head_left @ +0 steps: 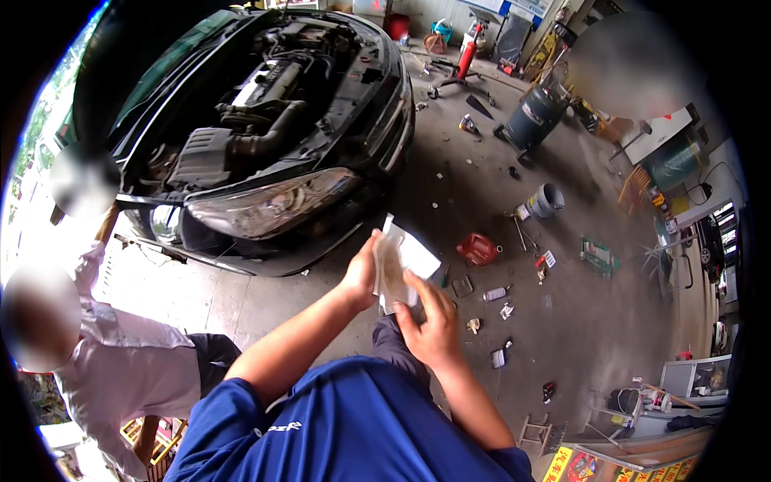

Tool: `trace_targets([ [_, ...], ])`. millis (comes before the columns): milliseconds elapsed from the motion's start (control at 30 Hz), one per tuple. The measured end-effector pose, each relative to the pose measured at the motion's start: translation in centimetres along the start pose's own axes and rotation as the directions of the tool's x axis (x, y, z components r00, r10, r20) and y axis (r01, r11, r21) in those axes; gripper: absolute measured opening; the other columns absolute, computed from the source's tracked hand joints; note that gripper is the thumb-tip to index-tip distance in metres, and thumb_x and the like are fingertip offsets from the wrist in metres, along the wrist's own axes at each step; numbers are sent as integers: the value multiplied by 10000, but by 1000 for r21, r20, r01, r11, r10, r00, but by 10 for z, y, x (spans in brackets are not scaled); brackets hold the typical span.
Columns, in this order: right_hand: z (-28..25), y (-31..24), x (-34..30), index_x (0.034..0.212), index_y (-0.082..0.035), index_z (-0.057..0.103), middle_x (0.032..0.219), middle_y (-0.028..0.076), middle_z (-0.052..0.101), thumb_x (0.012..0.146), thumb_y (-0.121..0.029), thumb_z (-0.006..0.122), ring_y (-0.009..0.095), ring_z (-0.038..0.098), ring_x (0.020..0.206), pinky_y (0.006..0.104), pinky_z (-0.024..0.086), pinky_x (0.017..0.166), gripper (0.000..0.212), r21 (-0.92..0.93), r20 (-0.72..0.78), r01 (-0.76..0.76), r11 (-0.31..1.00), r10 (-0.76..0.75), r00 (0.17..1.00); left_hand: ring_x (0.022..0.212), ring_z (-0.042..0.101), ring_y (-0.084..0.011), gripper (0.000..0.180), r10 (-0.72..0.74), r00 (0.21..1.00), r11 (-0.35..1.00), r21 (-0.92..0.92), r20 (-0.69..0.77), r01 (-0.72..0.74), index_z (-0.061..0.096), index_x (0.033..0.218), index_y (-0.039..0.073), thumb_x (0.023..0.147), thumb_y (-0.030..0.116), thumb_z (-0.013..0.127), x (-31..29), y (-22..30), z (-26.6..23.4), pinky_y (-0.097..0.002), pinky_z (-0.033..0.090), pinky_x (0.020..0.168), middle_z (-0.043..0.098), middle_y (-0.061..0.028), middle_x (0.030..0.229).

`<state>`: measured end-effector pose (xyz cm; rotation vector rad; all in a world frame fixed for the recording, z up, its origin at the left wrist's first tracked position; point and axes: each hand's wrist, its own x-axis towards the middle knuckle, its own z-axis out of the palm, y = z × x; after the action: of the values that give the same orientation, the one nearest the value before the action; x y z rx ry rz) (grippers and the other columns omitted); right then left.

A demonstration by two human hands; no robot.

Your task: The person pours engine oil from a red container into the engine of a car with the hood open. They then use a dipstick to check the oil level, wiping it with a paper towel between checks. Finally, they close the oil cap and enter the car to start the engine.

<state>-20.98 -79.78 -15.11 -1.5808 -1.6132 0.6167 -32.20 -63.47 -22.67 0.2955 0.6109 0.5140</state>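
Note:
In front of my body I hold a folded white sheet (415, 255), paper-like, with a brownish patch on its near part. Its left edge is gripped by my left hand (363, 273), thumb and fingers closed on it. My right hand (434, 323) pinches the lower right part, the fingers bent against the sheet. What lies between the folds, if anything, I cannot make out. Just beyond my hands, to the left, stands a dark car (273, 136) with its engine bay exposed; its headlight (273, 205) faces me.
A person (132, 353) in a pale shirt is at my left, one arm toward the car. Floor items include a red jug (477, 248), a grey bucket (546, 201), a spray can (496, 294) and a green tray (599, 255). Farther off stand a dark tank (533, 117) and a red jack (468, 58).

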Motion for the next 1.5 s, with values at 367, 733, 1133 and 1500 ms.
trace_targets([
  [367, -91, 128, 264, 957, -78, 617, 873, 105, 603, 1024, -328, 549, 318, 598, 802, 473, 425, 808, 267, -281, -205, 424, 861, -486, 850, 820, 664, -100, 755, -87, 922, 996, 6, 378, 92, 694, 1133, 109, 1036, 805, 417, 130, 98, 119, -253, 547, 754, 701, 24, 943],
  [733, -118, 203, 488, 858, -63, 613, 774, 134, 635, 1044, -266, 577, 394, 648, 752, 484, 506, 672, 277, -49, -11, 164, 985, -165, 986, 1042, 586, -162, 479, -18, 999, 311, 950, 45, -37, 654, 1157, 28, 1075, 499, 656, 272, 259, 165, -369, 493, 904, 680, -39, 1148],
  [1133, -157, 259, 688, 787, -45, 581, 723, 156, 577, 1104, -421, 526, 406, 606, 667, 455, 468, 607, 495, -11, 165, 285, 958, -280, 946, 1173, 565, -153, 528, 230, 961, 950, 180, 151, -255, 578, 1411, 27, 1123, 470, 571, 414, 338, 182, -322, 452, 1023, 614, -27, 1277],
  [1500, -179, 341, 843, 1655, -51, 326, 1344, 186, 614, 907, -304, 823, 391, 657, 1173, 465, 558, 993, 933, 309, 743, 420, 853, -492, 453, 1224, 643, -179, 471, 628, 619, 765, 229, -471, -602, 518, 1491, -3, 1068, 146, 663, 538, 355, 206, -353, 519, 1059, 674, -84, 1326],
])
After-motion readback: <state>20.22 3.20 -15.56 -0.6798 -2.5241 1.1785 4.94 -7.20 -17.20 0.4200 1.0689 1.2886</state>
